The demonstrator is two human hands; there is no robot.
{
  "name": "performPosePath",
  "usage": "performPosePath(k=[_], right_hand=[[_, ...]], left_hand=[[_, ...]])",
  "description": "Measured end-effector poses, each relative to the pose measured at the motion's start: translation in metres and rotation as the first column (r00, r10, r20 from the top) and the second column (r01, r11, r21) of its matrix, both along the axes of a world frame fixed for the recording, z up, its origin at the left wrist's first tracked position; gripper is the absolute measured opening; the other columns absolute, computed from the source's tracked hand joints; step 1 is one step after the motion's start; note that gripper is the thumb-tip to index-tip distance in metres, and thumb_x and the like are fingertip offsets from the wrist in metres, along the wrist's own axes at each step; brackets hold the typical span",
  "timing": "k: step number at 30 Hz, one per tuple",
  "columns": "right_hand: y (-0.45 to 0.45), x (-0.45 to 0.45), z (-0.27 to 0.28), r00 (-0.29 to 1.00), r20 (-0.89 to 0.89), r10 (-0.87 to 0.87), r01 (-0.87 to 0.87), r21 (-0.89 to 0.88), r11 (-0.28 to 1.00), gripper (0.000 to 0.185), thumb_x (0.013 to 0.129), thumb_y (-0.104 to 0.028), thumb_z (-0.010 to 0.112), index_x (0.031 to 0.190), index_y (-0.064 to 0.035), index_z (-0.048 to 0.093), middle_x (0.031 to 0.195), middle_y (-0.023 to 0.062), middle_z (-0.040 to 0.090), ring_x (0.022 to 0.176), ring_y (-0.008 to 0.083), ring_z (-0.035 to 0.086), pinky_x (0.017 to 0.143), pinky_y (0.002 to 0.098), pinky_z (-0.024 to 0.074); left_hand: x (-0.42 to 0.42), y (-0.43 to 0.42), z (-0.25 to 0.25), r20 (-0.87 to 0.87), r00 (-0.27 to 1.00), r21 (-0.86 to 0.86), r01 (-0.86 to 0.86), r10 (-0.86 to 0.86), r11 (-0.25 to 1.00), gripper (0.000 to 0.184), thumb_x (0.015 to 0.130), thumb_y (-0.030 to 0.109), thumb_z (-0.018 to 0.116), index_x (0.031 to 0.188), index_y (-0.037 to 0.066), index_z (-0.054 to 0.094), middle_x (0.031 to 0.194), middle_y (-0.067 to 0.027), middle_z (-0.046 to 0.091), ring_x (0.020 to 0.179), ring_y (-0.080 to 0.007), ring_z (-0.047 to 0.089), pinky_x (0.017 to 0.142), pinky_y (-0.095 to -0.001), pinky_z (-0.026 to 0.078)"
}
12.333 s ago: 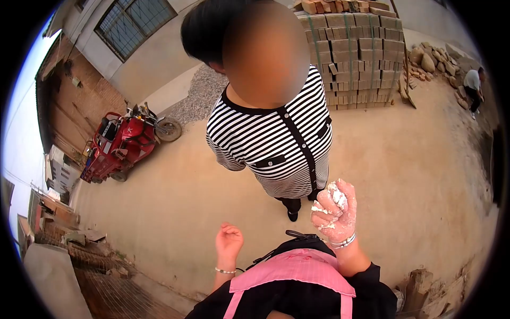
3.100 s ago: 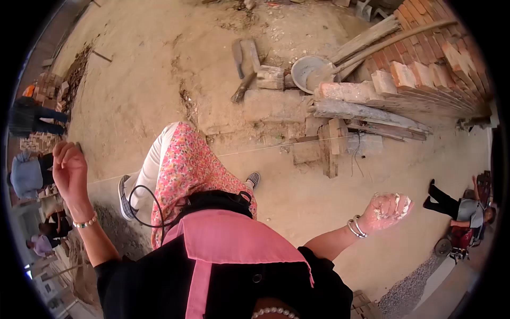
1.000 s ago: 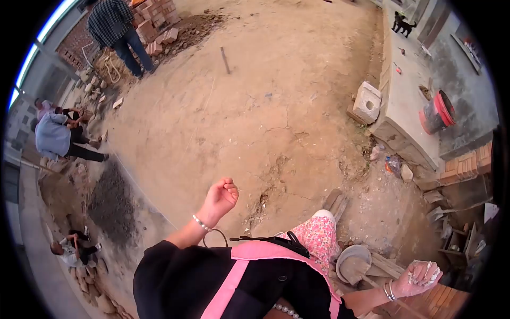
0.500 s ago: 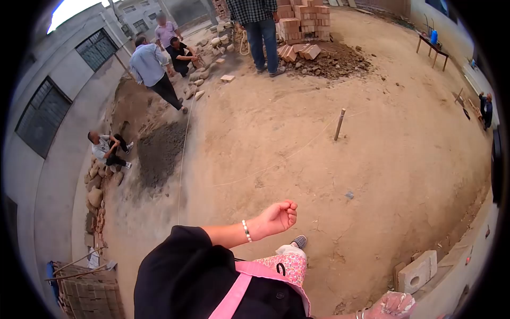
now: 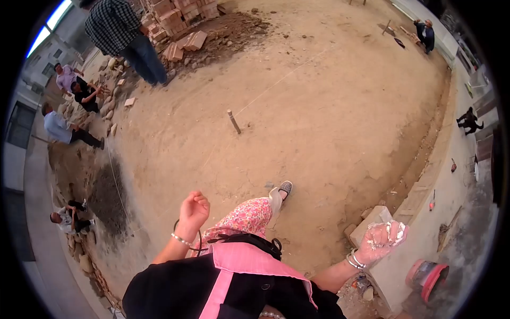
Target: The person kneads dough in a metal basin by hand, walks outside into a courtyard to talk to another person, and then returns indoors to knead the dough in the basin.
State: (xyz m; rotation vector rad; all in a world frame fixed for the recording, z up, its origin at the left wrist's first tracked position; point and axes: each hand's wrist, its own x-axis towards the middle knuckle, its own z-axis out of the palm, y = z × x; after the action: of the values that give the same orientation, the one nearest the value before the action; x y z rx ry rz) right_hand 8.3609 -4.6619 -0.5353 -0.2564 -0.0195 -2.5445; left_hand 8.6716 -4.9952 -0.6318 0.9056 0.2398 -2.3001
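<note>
At lower centre-left my left hand (image 5: 194, 210) is raised with its fingers curled in and nothing visible in them; a beaded bracelet circles the wrist. My right hand (image 5: 380, 240) is out at the lower right, its fingers folded round a white, doughy substance (image 5: 396, 233) that also coats the knuckles. Silver bangles are on that wrist. The right hand appears in front of a pale stone block (image 5: 370, 219) on the ground. Between the hands are the pink apron (image 5: 260, 261) and floral cloth (image 5: 244, 217) over one leg, its foot stepping forward.
A wooden stake (image 5: 234, 122) with string stands ahead. At upper left are a person in a checked shirt (image 5: 112, 26), stacked bricks (image 5: 172, 21) and several other people. A dark mound (image 5: 109, 199) lies left. A ledge (image 5: 419, 228), red-rimmed bucket (image 5: 426, 279) and black dog (image 5: 469, 121) are right.
The view has swung and tilted. My left hand now appears farther left, still curled. My right hand, cut off at the bottom edge half a second ago, is fully in view and still closed.
</note>
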Motion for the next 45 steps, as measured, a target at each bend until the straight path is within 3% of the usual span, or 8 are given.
performPosePath(k=[4, 9, 15, 25, 34, 38, 41, 45], right_hand=[[-0.011, -0.115, 0.026, 0.980, 0.014, -0.200, 0.200, 0.038, 0.979, 0.043, 0.092, -0.039, 0.034, 0.058, -0.0115, 0.032, 0.051, -0.0014, 0.033, 0.041, 0.0098, 0.023, 0.040, 0.0257, 0.0192], [0.011, -0.220, 0.086, 0.935, -0.046, -0.350, 0.353, 0.057, 0.934, 0.044, 0.092, -0.038, 0.033, 0.058, -0.0108, 0.033, 0.052, -0.0006, 0.034, 0.041, 0.0102, 0.024, 0.039, 0.0270, 0.0191], [0.062, -0.345, 0.074, 0.796, -0.026, -0.604, 0.599, 0.168, 0.783, 0.045, 0.092, -0.037, 0.034, 0.056, -0.0100, 0.032, 0.049, 0.0000, 0.033, 0.040, 0.0105, 0.024, 0.039, 0.0271, 0.0194], [0.024, -0.714, 0.072, 0.841, -0.031, -0.540, 0.540, -0.005, 0.842, 0.046, 0.093, -0.034, 0.034, 0.053, -0.0103, 0.033, 0.047, -0.0010, 0.032, 0.038, 0.0101, 0.024, 0.038, 0.0259, 0.0200], [-0.004, -1.013, 0.075, 0.835, -0.053, -0.548, 0.549, 0.015, 0.835, 0.044, 0.093, -0.034, 0.033, 0.056, -0.0106, 0.032, 0.048, -0.0008, 0.032, 0.039, 0.0105, 0.024, 0.039, 0.0271, 0.0205], [0.022, -1.130, 0.069, 0.771, -0.086, -0.632, 0.637, 0.079, 0.767, 0.045, 0.093, -0.035, 0.033, 0.055, -0.0107, 0.030, 0.048, -0.0009, 0.031, 0.039, 0.0105, 0.023, 0.040, 0.0261, 0.0192], [0.031, -1.189, 0.089, 0.662, 0.045, -0.748, 0.740, 0.120, 0.662, 0.047, 0.092, -0.039, 0.034, 0.054, -0.0100, 0.032, 0.046, -0.0010, 0.030, 0.038, 0.0104, 0.022, 0.039, 0.0264, 0.0174], [0.081, -1.279, 0.059, 0.584, -0.105, -0.805, 0.810, 0.133, 0.571, 0.049, 0.092, -0.042, 0.032, 0.054, -0.0102, 0.033, 0.043, -0.0011, 0.029, 0.038, 0.0096, 0.021, 0.037, 0.0255, 0.0169]], left_hand=[[-0.159, -0.035, -0.056, -0.050, 0.991, 0.091, 0.127, -0.123, 0.988, 0.009, 0.084, 0.004, 0.046, 0.078, 0.010, 0.048, 0.072, 0.0020, 0.052, 0.061, -0.0093, 0.048, 0.058, -0.0245, 0.044], [-0.410, -0.019, 0.020, -0.283, 0.885, 0.129, 0.416, -0.369, 0.900, 0.009, 0.084, 0.003, 0.046, 0.079, 0.009, 0.050, 0.071, 0.0004, 0.052, 0.061, -0.0096, 0.047, 0.059, -0.0245, 0.042], [-0.669, 0.001, 0.056, -0.433, 0.689, 0.048, 0.662, -0.582, 0.748, 0.010, 0.084, 0.003, 0.045, 0.077, 0.007, 0.050, 0.071, -0.0004, 0.052, 0.061, -0.0097, 0.046, 0.059, -0.0243, 0.041], [-0.955, -0.046, 0.073, -0.291, 0.783, 0.044, 0.585, -0.550, 0.810, 0.012, 0.082, 0.004, 0.044, 0.074, 0.004, 0.053, 0.064, 0.0005, 0.052, 0.059, -0.0098, 0.049, 0.060, -0.0243, 0.043], [-1.236, -0.100, -0.017, -0.214, 0.842, 0.059, 0.516, -0.494, 0.854, 0.010, 0.085, 0.008, 0.044, 0.076, 0.007, 0.049, 0.067, 0.0017, 0.051, 0.059, -0.0095, 0.049, 0.060, -0.0248, 0.043], [-1.427, -0.072, -0.023, -0.283, 0.726, 0.040, 0.662, -0.627, 0.749, 0.012, 0.087, 0.010, 0.043, 0.077, 0.008, 0.049, 0.069, 0.0004, 0.051, 0.060, -0.0097, 0.048, 0.059, -0.0242, 0.042], [-1.554, -0.008, 0.053, -0.342, 0.560, 0.023, 0.808, -0.755, 0.588, 0.009, 0.085, 0.007, 0.046, 0.077, 0.008, 0.050, 0.070, -0.0010, 0.051, 0.061, -0.0099, 0.047, 0.059, -0.0241, 0.041], [-1.716, 0.058, 0.052, -0.415, 0.359, 0.011, 0.921, -0.836, 0.390, 0.007, 0.084, 0.005, 0.048, 0.077, 0.007, 0.050, 0.071, -0.0019, 0.052, 0.060, -0.0108, 0.045, 0.058, -0.0245, 0.040]])
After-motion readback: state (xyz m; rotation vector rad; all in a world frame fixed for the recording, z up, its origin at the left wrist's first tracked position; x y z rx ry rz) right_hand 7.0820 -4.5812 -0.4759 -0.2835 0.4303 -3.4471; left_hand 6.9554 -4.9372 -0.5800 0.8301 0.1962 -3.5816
